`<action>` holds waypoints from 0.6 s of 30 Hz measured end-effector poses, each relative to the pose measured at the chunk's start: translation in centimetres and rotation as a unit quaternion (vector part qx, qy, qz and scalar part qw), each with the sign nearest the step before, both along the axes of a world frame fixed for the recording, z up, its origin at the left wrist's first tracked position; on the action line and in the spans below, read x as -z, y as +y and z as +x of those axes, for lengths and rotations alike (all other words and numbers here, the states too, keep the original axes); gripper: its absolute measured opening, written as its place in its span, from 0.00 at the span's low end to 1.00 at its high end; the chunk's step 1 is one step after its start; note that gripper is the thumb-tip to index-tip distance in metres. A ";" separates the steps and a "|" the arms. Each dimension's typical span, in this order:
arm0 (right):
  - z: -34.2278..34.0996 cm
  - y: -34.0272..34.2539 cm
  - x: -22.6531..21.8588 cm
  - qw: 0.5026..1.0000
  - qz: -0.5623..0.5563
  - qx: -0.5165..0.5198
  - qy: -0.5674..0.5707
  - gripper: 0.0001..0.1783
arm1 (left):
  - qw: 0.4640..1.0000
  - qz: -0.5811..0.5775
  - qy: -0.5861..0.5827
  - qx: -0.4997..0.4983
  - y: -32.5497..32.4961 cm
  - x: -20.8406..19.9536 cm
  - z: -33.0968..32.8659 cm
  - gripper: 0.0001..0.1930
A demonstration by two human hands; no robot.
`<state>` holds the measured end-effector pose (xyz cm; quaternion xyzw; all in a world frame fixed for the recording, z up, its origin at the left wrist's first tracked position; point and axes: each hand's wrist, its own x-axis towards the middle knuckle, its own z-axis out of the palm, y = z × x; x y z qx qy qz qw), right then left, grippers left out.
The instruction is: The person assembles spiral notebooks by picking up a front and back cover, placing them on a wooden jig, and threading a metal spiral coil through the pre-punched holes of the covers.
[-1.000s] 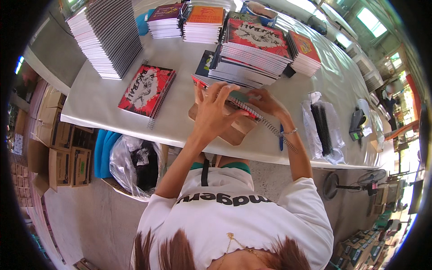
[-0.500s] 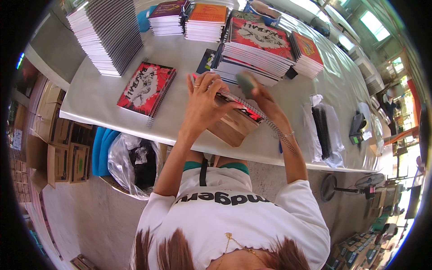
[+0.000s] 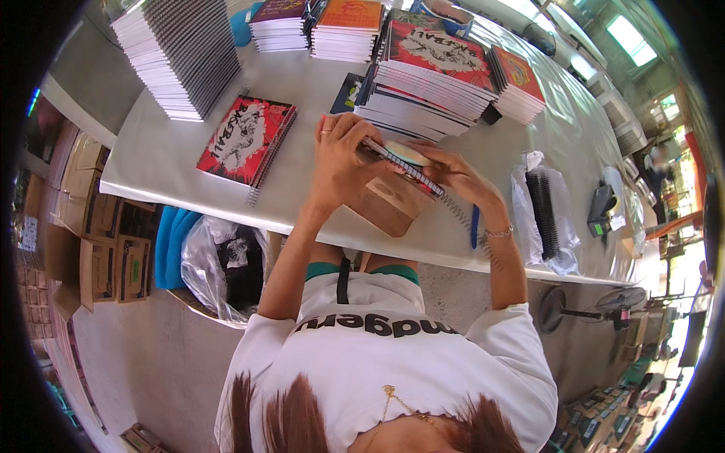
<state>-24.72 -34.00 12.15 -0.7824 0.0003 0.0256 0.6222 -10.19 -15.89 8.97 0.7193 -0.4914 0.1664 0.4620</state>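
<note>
My left hand (image 3: pixel 337 158) is closed round a notebook (image 3: pixel 414 172), gripping it with its bound edge turned up. A loose wire coil (image 3: pixel 457 212) runs along that edge and trails out past its right end, toward my right wrist. In my right hand (image 3: pixel 462 180) is a pale green, oval, flat pad (image 3: pixel 408 153), pressed against or right beside the coil; exact contact cannot be made out. Under the notebook, near the table's front edge, lies a wooden block (image 3: pixel 387 205). To the left rests a red spiral notebook (image 3: pixel 245 142), its coil overhanging the lower end.
Tall stacked notebooks (image 3: pixel 177 57) stand at the back left. More piles, including red-covered notebooks (image 3: pixel 438 53), line the far side. A blue pen (image 3: pixel 475 226), bagged black coils (image 3: pixel 541 215) and a tape dispenser (image 3: pixel 602 213) lie right. Below the table sits a plastic-lined box (image 3: pixel 215 264).
My right hand has brought the pad down and left onto the notebook's bound edge. The notebook has tipped more upright, and the trailing coil has swung slightly.
</note>
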 end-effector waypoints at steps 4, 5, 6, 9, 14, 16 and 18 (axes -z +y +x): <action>-1.1 -1.2 2.4 0.990 0.107 -0.054 -0.080 0.31 | 1.000 -0.009 -0.005 -0.006 -0.4 -0.1 -0.4 0.23; -1.3 -1.2 1.8 0.998 0.049 0.016 -0.020 0.31 | 1.000 -0.012 -0.004 -0.009 -0.7 -0.1 -0.3 0.23; -1.4 -0.6 0.9 0.995 -0.006 0.085 0.042 0.32 | 1.000 -0.008 -0.005 -0.015 -0.8 0.0 -0.4 0.24; 0.2 0.0 -0.1 0.998 0.063 0.014 0.028 0.36 | 1.000 0.001 0.003 -0.020 -0.7 0.6 -0.2 0.25; 1.8 -0.9 -0.4 0.994 -0.104 -0.018 0.016 0.31 | 1.000 -0.012 0.017 -0.012 -0.2 0.4 -0.4 0.26; 1.9 -2.8 1.1 0.996 -0.078 -0.033 0.030 0.29 | 0.996 -0.074 -0.015 -0.050 -0.3 0.3 -0.1 0.29; 1.7 -4.9 3.9 0.996 0.050 -0.001 0.076 0.28 | 0.995 -0.087 0.019 -0.044 -0.7 0.9 0.5 0.32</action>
